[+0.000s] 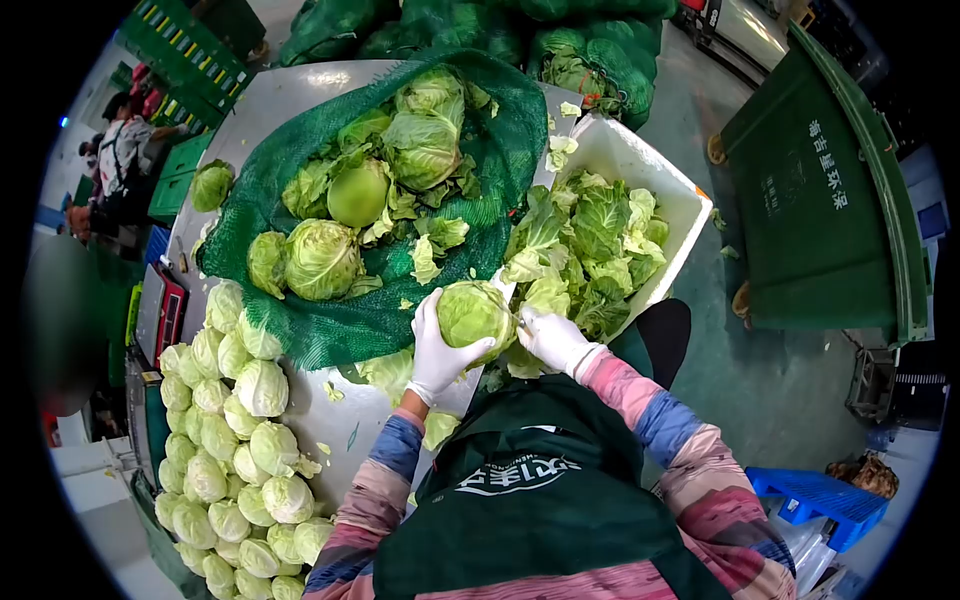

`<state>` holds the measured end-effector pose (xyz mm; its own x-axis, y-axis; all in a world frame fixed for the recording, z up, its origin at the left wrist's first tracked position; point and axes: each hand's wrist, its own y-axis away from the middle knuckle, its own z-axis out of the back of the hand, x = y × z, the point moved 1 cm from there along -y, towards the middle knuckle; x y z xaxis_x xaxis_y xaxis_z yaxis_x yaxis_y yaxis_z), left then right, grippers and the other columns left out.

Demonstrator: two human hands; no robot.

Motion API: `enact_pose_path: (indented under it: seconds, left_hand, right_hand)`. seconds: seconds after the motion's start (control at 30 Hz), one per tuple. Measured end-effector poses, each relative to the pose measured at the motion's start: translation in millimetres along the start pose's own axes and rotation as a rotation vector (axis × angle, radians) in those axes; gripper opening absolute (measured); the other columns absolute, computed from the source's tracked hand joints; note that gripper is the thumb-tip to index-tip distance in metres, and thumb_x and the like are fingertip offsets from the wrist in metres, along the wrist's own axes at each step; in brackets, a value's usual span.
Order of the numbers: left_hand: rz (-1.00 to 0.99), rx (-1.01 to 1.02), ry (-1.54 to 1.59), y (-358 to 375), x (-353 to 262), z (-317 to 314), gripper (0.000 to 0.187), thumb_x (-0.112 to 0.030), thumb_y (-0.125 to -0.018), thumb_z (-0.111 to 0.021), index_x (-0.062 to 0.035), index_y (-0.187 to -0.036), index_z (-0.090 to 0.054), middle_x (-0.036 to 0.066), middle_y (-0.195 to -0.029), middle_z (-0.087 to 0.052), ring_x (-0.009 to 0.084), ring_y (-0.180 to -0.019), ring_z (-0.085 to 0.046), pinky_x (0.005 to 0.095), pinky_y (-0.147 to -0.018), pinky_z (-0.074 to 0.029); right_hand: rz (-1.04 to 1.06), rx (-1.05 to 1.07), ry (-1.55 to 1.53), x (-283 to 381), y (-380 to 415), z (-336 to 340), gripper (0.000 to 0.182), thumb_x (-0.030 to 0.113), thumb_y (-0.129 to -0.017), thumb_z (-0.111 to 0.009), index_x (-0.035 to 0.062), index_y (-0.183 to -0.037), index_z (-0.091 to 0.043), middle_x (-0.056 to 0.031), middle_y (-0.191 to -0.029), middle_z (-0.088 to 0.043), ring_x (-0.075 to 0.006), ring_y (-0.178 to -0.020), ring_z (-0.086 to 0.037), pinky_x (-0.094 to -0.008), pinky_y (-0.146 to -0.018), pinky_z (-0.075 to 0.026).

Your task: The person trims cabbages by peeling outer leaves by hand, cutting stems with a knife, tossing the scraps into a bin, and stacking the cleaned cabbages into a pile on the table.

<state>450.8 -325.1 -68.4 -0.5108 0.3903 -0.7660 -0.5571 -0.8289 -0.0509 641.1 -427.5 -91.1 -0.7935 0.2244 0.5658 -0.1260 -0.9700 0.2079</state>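
Note:
My left hand [440, 352], in a white glove, is wrapped round the left side of a green cabbage [474, 318] near the table's front edge. At the cabbage's right side is my right hand [556, 341], also gloved, with its fingers closed; what they hold, if anything, is too small to name. Behind the cabbage lies a spread green mesh bag [325, 325] with several cabbages [322, 258] and loose leaves on it. A white foam box [690, 215] full of torn leaves [598, 225] stands to the right, close to my right hand.
Several trimmed cabbages [262, 388] are piled at the left of the metal table [350, 420]. Full mesh sacks [455, 35] lie at the back. A large green bin [810, 190] stands right, a blue pallet [820, 500] lower right. People [125, 150] are far left.

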Motion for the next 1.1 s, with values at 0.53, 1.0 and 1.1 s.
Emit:
enact_pose_path:
  seconds: [0.53, 1.0, 1.1]
  left_hand:
    - [-0.062, 0.094, 0.13, 8, 19, 6, 0.104, -0.032, -0.058, -0.088, 0.0011, -0.138, -0.031, 0.02, -0.133, -0.038, 0.0348, -0.127, -0.037, 0.0412, -0.109, -0.03]
    - [0.12, -0.065, 0.605, 21, 18, -7, 0.075, -0.012, -0.071, -0.082, -0.0063, -0.125, -0.031, 0.014, -0.131, -0.036, 0.0226, -0.123, -0.039, 0.0343, -0.105, -0.036]
    - [0.143, -0.103, 0.554, 11, 17, -12, 0.084, -0.016, -0.067, -0.085, -0.0058, -0.127, -0.027, 0.013, -0.127, -0.037, 0.0227, -0.119, -0.041, 0.0334, -0.103, -0.037]
  right_hand:
    - [-0.198, 0.306, 0.098, 9, -31, -9, 0.033, 0.016, -0.09, -0.04, -0.002, -0.111, -0.058, -0.0268, -0.105, -0.065, -0.0406, -0.098, -0.064, -0.0458, -0.085, -0.05]
    - [-0.139, -0.287, -0.42, 29, 1, 2, 0.051, 0.024, -0.086, -0.055, 0.0098, -0.134, -0.048, -0.0222, -0.099, -0.066, -0.0352, -0.085, -0.066, -0.0412, -0.074, -0.051]
    - [-0.111, -0.377, -0.305, 27, -4, -2, 0.047, 0.027, -0.087, -0.057, 0.0173, -0.133, -0.051, -0.0181, -0.091, -0.068, -0.0341, -0.079, -0.066, -0.0405, -0.072, -0.052]
